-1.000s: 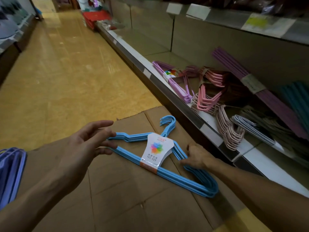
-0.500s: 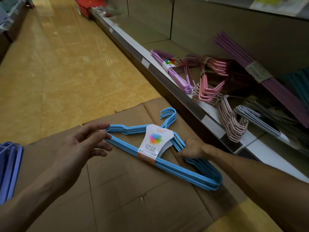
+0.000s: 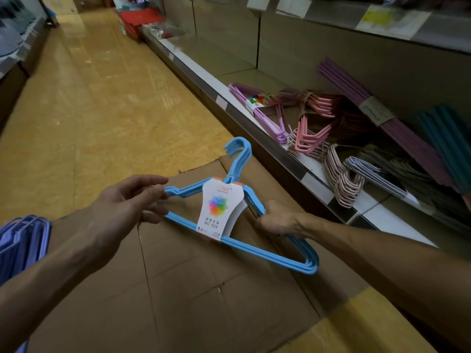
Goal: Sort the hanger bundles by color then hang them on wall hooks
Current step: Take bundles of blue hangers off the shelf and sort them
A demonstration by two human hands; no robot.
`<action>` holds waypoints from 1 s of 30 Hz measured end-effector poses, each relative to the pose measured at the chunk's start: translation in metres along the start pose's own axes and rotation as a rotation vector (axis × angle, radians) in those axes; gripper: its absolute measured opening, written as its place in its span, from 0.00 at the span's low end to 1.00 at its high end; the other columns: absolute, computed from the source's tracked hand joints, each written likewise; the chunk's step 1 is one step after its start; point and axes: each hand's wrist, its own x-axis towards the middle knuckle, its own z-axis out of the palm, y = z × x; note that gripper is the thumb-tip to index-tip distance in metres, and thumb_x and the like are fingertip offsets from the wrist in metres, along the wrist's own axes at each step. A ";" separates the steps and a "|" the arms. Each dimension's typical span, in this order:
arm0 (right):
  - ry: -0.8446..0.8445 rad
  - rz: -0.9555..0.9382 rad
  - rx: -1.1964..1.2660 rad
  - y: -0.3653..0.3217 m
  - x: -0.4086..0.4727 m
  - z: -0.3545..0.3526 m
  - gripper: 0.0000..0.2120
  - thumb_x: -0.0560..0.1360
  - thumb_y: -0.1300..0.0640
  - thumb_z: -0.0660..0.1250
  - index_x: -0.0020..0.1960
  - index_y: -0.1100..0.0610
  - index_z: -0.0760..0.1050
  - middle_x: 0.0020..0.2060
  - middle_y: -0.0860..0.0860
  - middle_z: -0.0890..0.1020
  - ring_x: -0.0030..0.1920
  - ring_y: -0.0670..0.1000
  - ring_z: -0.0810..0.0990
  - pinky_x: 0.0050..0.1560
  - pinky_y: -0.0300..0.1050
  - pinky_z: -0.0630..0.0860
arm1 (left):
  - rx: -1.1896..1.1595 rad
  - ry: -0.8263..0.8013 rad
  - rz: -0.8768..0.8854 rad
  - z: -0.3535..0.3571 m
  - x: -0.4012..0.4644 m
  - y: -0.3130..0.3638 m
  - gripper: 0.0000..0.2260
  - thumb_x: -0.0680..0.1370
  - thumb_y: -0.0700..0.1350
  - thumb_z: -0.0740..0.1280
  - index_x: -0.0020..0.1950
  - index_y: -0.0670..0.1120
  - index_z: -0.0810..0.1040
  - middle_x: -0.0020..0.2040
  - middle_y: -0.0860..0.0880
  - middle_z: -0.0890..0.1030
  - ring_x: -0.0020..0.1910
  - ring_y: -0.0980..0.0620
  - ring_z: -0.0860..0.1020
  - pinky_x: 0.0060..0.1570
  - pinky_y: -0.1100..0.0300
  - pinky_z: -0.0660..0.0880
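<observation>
A light blue hanger bundle (image 3: 257, 248) with a white paper label (image 3: 220, 212) is held just above flattened cardboard (image 3: 204, 301) on the floor. My left hand (image 3: 127, 207) pinches its left tip between thumb and fingers. My right hand (image 3: 276, 219) grips its right shoulder with curled fingers. On the low shelf (image 3: 316, 192) at the right lie a purple bundle (image 3: 260, 115), a pink bundle (image 3: 313, 133), pale pink, lavender and grey bundles, plus a long purple bundle (image 3: 382, 118) and a teal one (image 3: 448, 141) leaning on the back wall.
A blue-violet hanger bundle (image 3: 23, 245) lies at the left edge of the cardboard. The yellow aisle floor (image 3: 89, 98) runs ahead, with red baskets (image 3: 140, 19) far up it and another shelf unit (image 3: 15, 47) on the left.
Both hands have lifted the light blue bundle off the cardboard and turned it, so its hook points up and away. My left hand went from reaching to pinching its tip.
</observation>
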 end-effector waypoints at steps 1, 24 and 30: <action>0.024 -0.037 -0.028 -0.003 -0.002 0.001 0.02 0.74 0.60 0.63 0.42 0.58 0.73 0.32 0.53 0.75 0.30 0.50 0.74 0.26 0.41 0.70 | 0.018 0.006 0.007 -0.001 -0.001 0.001 0.08 0.80 0.42 0.66 0.57 0.47 0.81 0.49 0.45 0.83 0.44 0.48 0.82 0.44 0.54 0.78; -0.153 -0.284 0.160 -0.125 -0.115 0.093 0.21 0.69 0.43 0.77 0.50 0.51 0.70 0.44 0.48 0.80 0.42 0.48 0.82 0.41 0.44 0.82 | 0.048 0.369 0.063 -0.021 0.012 0.030 0.20 0.77 0.56 0.69 0.55 0.38 0.79 0.42 0.45 0.76 0.39 0.51 0.73 0.34 0.59 0.71; -0.538 -0.219 0.567 -0.146 -0.104 0.096 0.17 0.74 0.56 0.75 0.60 0.59 0.77 0.48 0.54 0.85 0.48 0.52 0.85 0.48 0.47 0.84 | -0.142 0.308 0.060 -0.049 0.002 0.022 0.11 0.80 0.51 0.67 0.52 0.45 0.83 0.51 0.47 0.85 0.51 0.49 0.83 0.52 0.51 0.79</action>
